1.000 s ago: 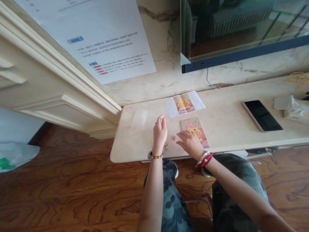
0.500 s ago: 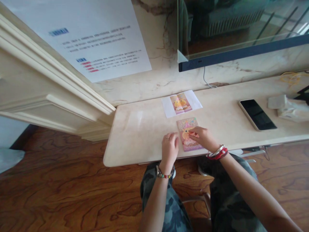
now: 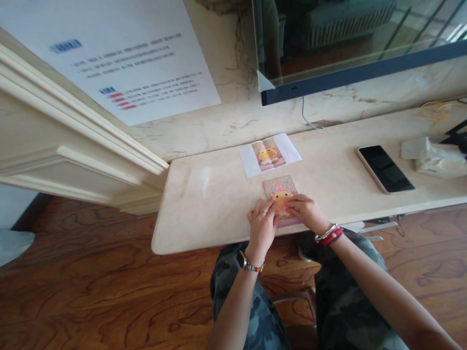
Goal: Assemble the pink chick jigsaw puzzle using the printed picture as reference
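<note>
A small rectangular picture panel [image 3: 279, 184] lies flat near the table's front edge. It shows a yellow-orange animal face with dark eyes, a speckled upper part and a pink-purple lower edge. My left hand [image 3: 262, 226] rests on its left side, with bent fingers drawn together and fingertips touching the face. From the right, my right hand [image 3: 308, 211] reaches over the panel, fingers pinched together near the same spot. Whatever is between either hand's fingertips is too small to make out. Both hands cover much of the panel's lower half.
Behind the panel lies a creased white sheet [image 3: 248, 160] printed with a similar picture. A phone [image 3: 386, 170] and a white soft packet [image 3: 438, 158] sit farther right on the table [image 3: 193, 209]. A screen [image 3: 328, 87] hangs above, beside a printed notice [image 3: 146, 73].
My left hand has moved right, from beside the panel onto it. My right hand has shifted slightly lower on the panel, uncovering more of the animal face. The view has shifted a little.
</note>
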`<state>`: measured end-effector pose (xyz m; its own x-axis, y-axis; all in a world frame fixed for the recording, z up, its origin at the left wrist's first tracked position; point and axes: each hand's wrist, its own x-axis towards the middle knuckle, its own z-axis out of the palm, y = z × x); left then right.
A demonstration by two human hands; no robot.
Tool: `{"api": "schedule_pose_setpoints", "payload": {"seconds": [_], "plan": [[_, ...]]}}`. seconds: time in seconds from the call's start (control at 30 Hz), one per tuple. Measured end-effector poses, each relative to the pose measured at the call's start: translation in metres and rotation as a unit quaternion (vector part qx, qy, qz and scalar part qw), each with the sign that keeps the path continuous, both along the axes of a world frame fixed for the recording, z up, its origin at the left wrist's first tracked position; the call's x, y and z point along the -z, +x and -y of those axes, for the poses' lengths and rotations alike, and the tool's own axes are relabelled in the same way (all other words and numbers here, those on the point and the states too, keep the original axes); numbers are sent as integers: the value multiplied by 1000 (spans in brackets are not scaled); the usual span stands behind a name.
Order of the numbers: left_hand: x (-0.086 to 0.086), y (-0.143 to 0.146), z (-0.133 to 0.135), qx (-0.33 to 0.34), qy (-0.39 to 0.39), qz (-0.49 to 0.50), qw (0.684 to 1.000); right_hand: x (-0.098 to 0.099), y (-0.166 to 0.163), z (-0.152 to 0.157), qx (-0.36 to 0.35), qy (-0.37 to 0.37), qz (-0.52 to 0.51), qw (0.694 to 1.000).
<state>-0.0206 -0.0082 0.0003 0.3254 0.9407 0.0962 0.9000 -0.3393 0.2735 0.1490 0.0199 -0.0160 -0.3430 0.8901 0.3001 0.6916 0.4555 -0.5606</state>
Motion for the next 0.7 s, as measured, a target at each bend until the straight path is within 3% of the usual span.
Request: {"api": "schedule_pose_setpoints", "payload": {"seconds": [0.1, 0.33, 0.53, 0.7], "plan": [[-2, 2, 2, 15, -8, -17, 1000, 0, -1, 3, 12, -22, 9, 1000], [-5, 7, 8, 22, -10, -55, 998, -11, -10, 29, 0, 4, 237, 971], [-5, 4, 8, 34, -21, -65, 997, -11, 13, 33, -62, 10, 208, 976], [-5, 4, 8, 20, -18, -56, 998, -18, 8, 37, -38, 4, 236, 971]]}}
